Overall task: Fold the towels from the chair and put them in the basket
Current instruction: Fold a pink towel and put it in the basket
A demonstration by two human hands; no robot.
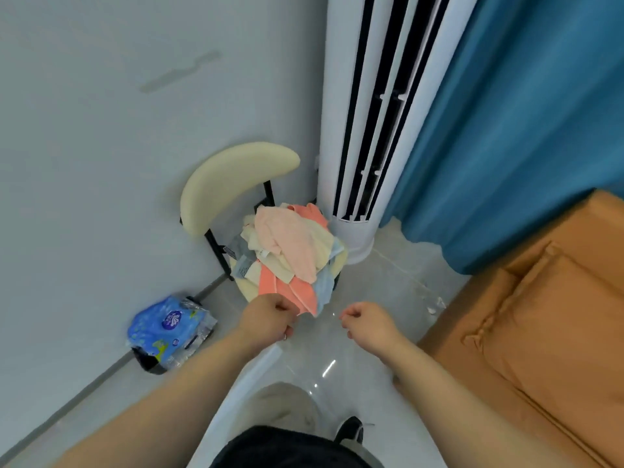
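1. On chair (233,177) seat, by wall: loose heap of towels (290,244).
2. Left hand (270,319): fingers curled at coral towel (300,293) hem; grip impossible to tell.
3. Right hand (368,324): fingers curled, thumb to forefinger; hold unclear.
4. Below hands: clear basket (256,369), beige towel (283,403) inside.

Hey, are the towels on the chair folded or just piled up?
Unfolded: the towels lie crumpled in a heap on the chair.

No words are showing legibly: the crinkled blue plastic package (169,324) is carrying a blurred round purple logo (173,319), and the pile of pastel terry towels (290,244) is showing an unreadable white tag (263,254).
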